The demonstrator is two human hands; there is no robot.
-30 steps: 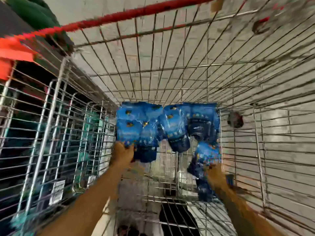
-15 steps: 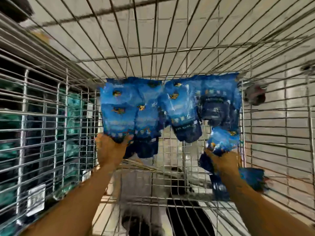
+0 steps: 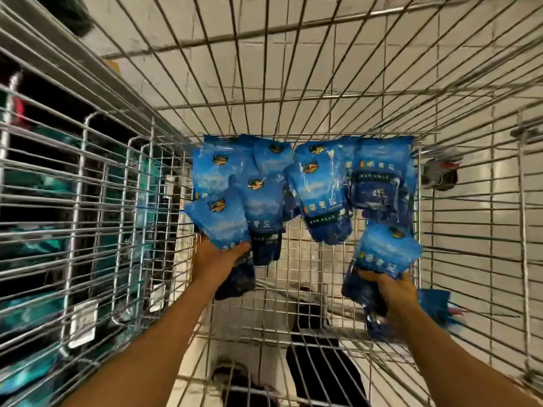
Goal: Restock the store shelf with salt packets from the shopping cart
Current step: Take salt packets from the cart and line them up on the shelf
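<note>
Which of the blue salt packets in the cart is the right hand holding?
The right hand grips the salt packet lowest on the cart's right side, below the stack against the far wall. The left hand holds a different packet on the left.

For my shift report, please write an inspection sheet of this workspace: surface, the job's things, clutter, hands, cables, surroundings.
Surface: wire floor of the shopping cart, pale floor tiles visible through it.
Job's things: blue salt packets piled at the cart's far end, overlapping.
Clutter: nothing seen.
Hands: left hand grips a packet at the pile's left edge; right hand grips packets at the right side.
Cables: nothing seen.
Surroundings: store shelf left of the cart, blurred green goods and a white price tag; cart wheel seen through the right wall.
</note>
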